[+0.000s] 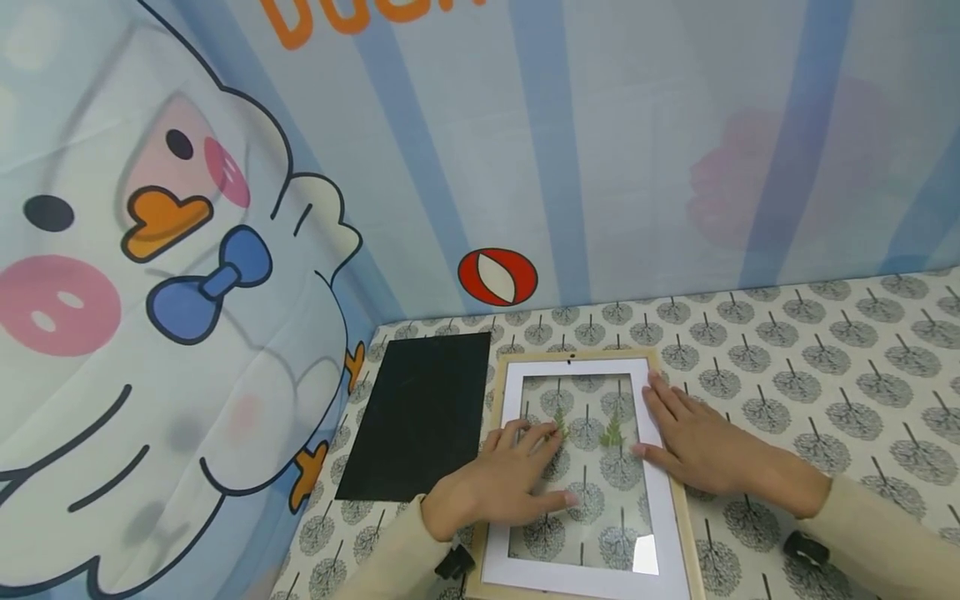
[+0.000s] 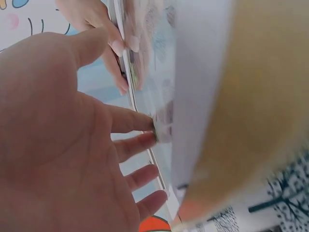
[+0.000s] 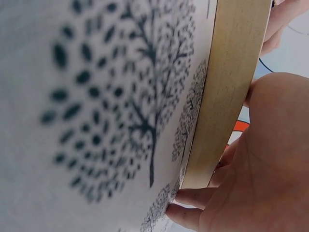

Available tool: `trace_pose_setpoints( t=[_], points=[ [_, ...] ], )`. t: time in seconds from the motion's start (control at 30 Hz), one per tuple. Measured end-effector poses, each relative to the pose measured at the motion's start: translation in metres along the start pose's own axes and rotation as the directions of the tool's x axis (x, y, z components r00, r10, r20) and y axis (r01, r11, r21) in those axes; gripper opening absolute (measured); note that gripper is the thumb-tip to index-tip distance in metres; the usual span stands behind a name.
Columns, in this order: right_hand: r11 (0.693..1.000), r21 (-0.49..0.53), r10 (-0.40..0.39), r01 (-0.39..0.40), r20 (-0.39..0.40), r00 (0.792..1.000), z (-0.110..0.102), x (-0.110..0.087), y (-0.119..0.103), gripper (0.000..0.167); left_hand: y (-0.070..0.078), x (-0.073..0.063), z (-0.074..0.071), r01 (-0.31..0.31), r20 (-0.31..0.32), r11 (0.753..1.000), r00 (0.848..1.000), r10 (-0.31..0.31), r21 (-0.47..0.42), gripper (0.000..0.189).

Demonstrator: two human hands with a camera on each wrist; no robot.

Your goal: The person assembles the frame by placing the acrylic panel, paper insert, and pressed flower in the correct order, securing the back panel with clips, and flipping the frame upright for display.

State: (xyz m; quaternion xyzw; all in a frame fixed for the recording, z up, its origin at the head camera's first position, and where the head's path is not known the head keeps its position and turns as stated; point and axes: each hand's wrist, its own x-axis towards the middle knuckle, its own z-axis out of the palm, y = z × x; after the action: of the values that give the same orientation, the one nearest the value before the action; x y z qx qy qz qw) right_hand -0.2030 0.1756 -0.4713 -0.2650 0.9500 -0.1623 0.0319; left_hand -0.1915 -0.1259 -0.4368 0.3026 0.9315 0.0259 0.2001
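Observation:
A light wooden picture frame point(image 1: 694, 557) lies flat, with a white mat point(image 1: 570, 577) around a clear pane point(image 1: 600, 533). Two small green fern sprigs lie at the pane, a left sprig point(image 1: 562, 425) and a right sprig point(image 1: 612, 430). My left hand point(image 1: 510, 479) reaches over the frame's left side, fingers spread and slightly bent, index fingertip right at the left sprig. In the left wrist view, its fingertips point(image 2: 153, 126) meet the pane. My right hand point(image 1: 705, 446) rests along the frame's right edge, with its thumb on the mat. The right wrist view shows the wooden side point(image 3: 222, 101) beside that palm.
A black rectangular board point(image 1: 416, 417) lies left of the frame, close to it. Under everything is a cloth point(image 1: 787, 392) printed with dark trees. A blue striped backdrop point(image 1: 637, 167) with a cartoon duck point(image 1: 187, 375) rises behind and at the left.

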Motion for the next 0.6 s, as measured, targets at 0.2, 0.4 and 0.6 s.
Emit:
trace_pose_setpoints(
  t=[0.2,0.4,0.6],
  points=[
    [1.0,0.001,-0.008,0.008,-0.009,1.0,0.0,0.0006,-0.0012,0.087,0.0046,0.0012,-0.0014,0.012,0.017,1.0,1.0,-0.012,-0.011,0.089],
    [1.0,0.014,-0.002,0.002,0.004,1.0,-0.0006,0.0007,-0.0014,0.087,0.0053,0.0014,-0.0032,0.012,0.004,1.0,1.0,-0.012,-0.004,0.092],
    [1.0,0.01,-0.005,0.005,0.005,1.0,0.0001,0.0006,-0.0007,0.087,0.0044,0.0011,-0.0039,-0.027,-0.024,0.999,0.999,0.026,-0.033,0.088]
  ],
)
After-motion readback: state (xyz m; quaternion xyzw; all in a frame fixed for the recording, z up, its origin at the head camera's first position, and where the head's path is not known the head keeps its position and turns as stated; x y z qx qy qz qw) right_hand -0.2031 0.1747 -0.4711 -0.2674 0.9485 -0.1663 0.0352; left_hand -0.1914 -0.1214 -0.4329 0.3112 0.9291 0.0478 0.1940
